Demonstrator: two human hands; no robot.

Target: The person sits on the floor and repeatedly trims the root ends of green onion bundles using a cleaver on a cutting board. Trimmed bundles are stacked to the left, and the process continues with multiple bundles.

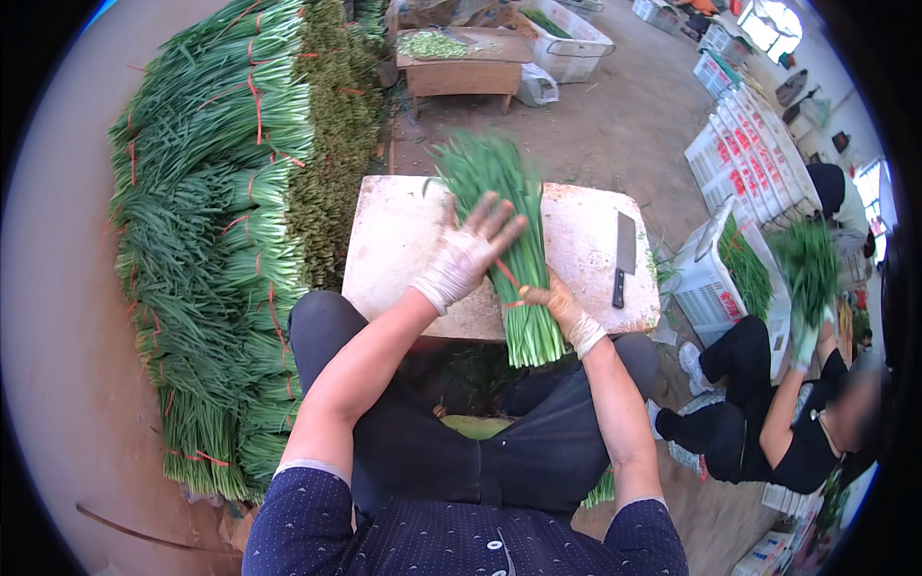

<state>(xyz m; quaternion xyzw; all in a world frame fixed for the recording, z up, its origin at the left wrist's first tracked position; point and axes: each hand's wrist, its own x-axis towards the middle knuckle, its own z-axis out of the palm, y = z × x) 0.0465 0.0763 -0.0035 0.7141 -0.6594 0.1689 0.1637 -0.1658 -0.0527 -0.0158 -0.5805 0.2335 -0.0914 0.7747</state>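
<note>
A bundle of green garlic chives [529, 277], tied with a red band, lies over the near edge of a worn white board [396, 252], its pale stem ends towards me. My right hand [562, 306], in a thin glove, is closed around the bundle near the band. Spread flat against the leaves from the left is my gloved left hand [472, 248], fingers apart. The leaf tips at the far end are blurred. On the board's right side lies a cleaver [625, 255] with a black handle.
Tied chive bundles [216, 216] are piled high at my left. Ahead stands a low wooden table [464, 68] with chopped bits, beside a white crate [573, 50]. At right, a co-worker [799, 425] holds chives near another crate [720, 295]; stacked white crates [749, 155] stand behind.
</note>
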